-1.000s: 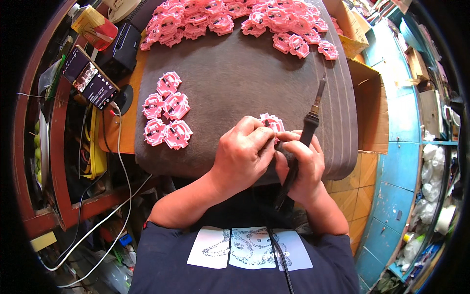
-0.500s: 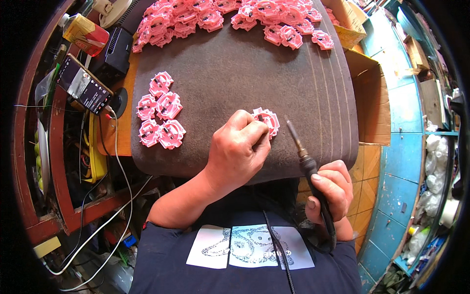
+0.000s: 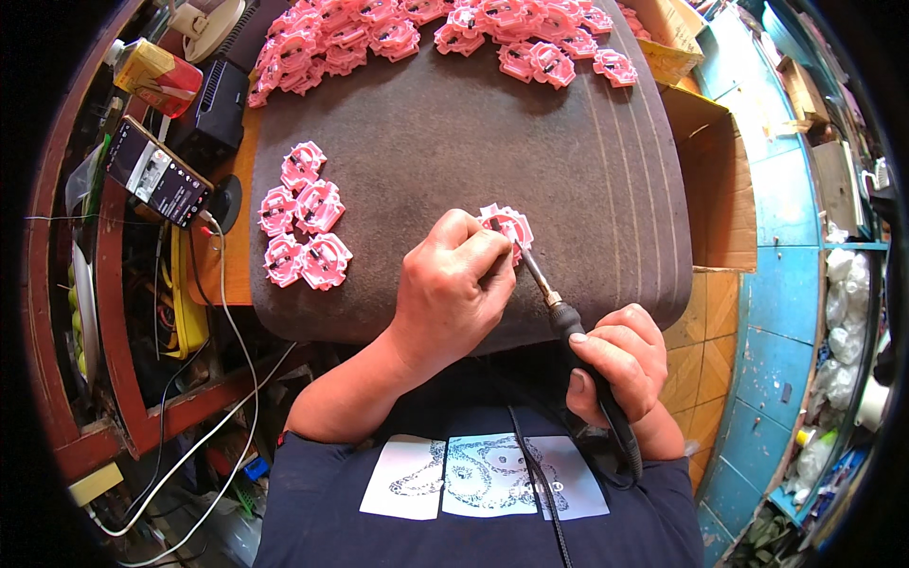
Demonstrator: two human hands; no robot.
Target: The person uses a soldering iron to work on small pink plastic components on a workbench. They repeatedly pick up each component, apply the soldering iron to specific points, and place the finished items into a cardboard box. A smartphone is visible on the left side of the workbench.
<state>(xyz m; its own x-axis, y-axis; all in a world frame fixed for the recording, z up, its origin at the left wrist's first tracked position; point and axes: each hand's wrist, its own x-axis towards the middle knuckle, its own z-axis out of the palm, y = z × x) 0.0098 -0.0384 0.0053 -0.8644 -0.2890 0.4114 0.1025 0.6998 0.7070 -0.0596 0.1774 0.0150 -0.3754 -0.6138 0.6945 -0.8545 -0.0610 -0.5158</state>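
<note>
In my right hand [image 3: 627,364] is a soldering iron [image 3: 566,322] with a black handle, its fingers wrapped round the grip. The metal tip points up and left and meets the near side of a pink plastic part [image 3: 513,224] lying on the dark mat. My left hand [image 3: 447,279] is closed in a pinch at that part's left edge. What sits between its fingertips is hidden. Left of this hand, several similar pink parts [image 3: 319,206] with small black pieces in them lie in a loose cluster on the mat.
A big heap of pink parts [image 3: 327,38] covers the mat's far edge. To the left are a phone [image 3: 156,175] on a stand, a drink bottle [image 3: 161,76] and white cables [image 3: 248,355]. An open cardboard box [image 3: 717,189] stands at the mat's right side.
My right hand has moved the soldering iron left, bringing its tip from beside the pink part onto it. My left hand keeps its pinch. The whole view has shifted slightly.
</note>
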